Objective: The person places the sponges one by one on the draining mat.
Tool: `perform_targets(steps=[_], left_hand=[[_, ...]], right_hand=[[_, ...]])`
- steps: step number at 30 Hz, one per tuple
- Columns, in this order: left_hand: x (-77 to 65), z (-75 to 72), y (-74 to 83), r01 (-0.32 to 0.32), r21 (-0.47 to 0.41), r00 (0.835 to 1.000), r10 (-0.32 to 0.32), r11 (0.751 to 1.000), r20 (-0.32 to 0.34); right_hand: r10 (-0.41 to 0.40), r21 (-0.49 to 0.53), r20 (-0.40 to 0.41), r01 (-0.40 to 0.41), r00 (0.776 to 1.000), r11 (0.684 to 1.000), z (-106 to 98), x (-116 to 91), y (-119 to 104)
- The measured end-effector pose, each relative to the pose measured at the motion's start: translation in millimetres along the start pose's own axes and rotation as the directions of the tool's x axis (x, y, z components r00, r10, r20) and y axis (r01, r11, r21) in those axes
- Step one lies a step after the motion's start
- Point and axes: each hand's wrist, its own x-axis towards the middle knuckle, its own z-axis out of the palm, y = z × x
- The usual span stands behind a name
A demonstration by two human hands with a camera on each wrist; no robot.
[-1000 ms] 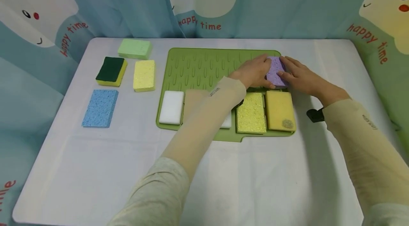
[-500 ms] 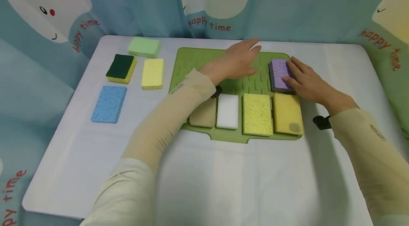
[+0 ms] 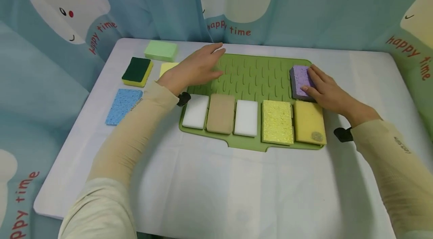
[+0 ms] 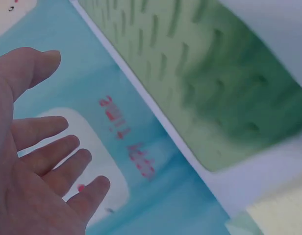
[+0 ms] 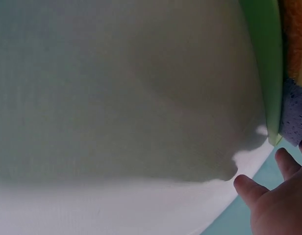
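Observation:
My left hand (image 3: 196,67) hangs over the left end of the green ridged mat (image 3: 252,77), fingers extended and holding nothing. In the left wrist view, that same hand (image 4: 38,161) has its fingers spread apart. A purple sponge (image 3: 298,80) lies at the mat's back right corner. My right hand (image 3: 326,92) rests against its right side, thumb and fingers laid over the edge. Along the mat's front sit a white sponge (image 3: 195,112), a beige one (image 3: 220,115), another white one (image 3: 246,118), a yellow rough one (image 3: 277,122) and a smooth yellow one (image 3: 308,120).
Left of the mat lie a pale green sponge (image 3: 161,50), a green-and-yellow scrub sponge (image 3: 136,70), a pale yellow sponge (image 3: 167,67) partly behind my left hand, and a blue sponge (image 3: 122,104) partly covered by my sleeve. A printed curtain (image 3: 304,9) hangs behind the white table (image 3: 209,186).
My left hand has let go of the purple sponge and moved left across the mat. The right hand stays at the sponge's side. The head view has shifted slightly.

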Motion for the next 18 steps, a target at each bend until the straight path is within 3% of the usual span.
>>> perform_targets(steps=[9, 18], left_hand=[[-28.3, 2.1, -31.6, 0.051, -0.045, 0.999, -0.051, 0.998, 0.001], [-53.2, 3.5, -63.5, 0.149, -0.072, 0.989, -0.147, 0.986, 0.034]], right_hand=[[0.015, 0.024, 0.023, -0.016, 1.000, 1.000, -0.8, -7.0, -2.2], [0.038, 0.047, 0.039, -0.040, 0.999, 0.998, 0.2, -7.4, -0.9]])
